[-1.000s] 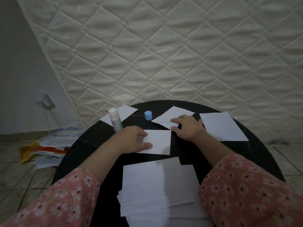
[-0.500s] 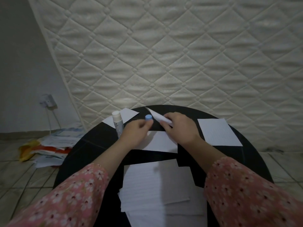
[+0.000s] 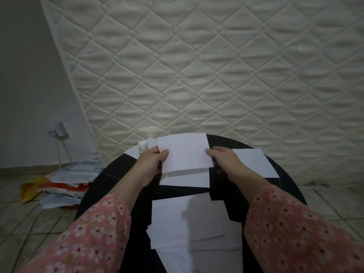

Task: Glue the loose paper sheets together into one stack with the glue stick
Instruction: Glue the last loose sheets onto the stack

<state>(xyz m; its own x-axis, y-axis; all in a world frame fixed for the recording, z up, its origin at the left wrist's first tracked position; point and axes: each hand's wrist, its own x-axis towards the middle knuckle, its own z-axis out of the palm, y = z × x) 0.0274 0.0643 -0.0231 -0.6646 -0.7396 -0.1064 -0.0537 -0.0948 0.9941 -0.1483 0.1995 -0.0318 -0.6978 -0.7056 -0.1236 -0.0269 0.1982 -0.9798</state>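
A white paper sheet (image 3: 185, 152) is lifted off the round black table (image 3: 122, 172), tilted toward me. My left hand (image 3: 152, 161) pinches its left edge and my right hand (image 3: 224, 159) holds its right edge. Just under it another white sheet (image 3: 185, 180) lies flat on the table. The open glue stick (image 3: 142, 147) stands upright behind my left hand. A further sheet (image 3: 254, 162) lies to the right, and one corner of paper (image 3: 131, 151) shows behind the glue stick. The blue cap is hidden.
A pile of lined sheets (image 3: 187, 223) lies at the table's near edge between my sleeves. A quilted mattress (image 3: 197, 75) leans upright behind the table. Papers and a yellow bag (image 3: 59, 184) litter the tiled floor at left, below a wall socket (image 3: 58, 130).
My right hand lifted a sheet off the table's far side, my left hand came up to take its left edge, and both now hold it spread above the flat sheet.
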